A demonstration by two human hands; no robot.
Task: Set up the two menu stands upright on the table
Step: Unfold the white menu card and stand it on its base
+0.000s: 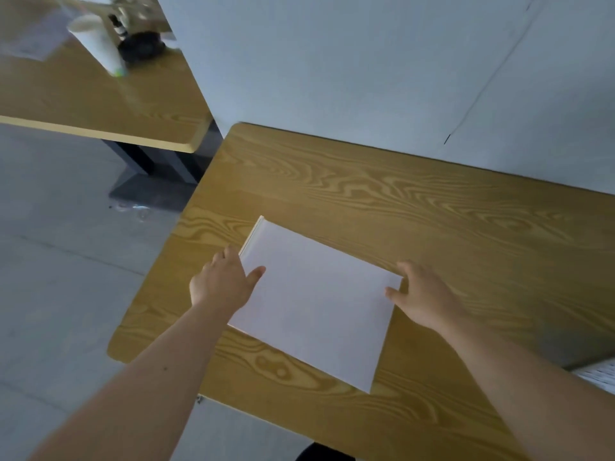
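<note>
A white menu stand (316, 304) lies flat on the wooden table (432, 221), folded shut, with its spine toward the far left corner. My left hand (223, 281) rests on its left edge, thumb on the top face and fingers at the rim. My right hand (422, 294) touches its right corner, thumb on the top face, fingers along the far edge. I cannot tell whether either hand has a firm grip. A second stand is not clearly seen; a white object (599, 374) shows at the right edge.
A white wall (366, 61) borders the table's far side. A second wooden table (100, 104) stands at the upper left with a white cup (100, 44) and dark items on it. Grey floor (66, 261) lies to the left.
</note>
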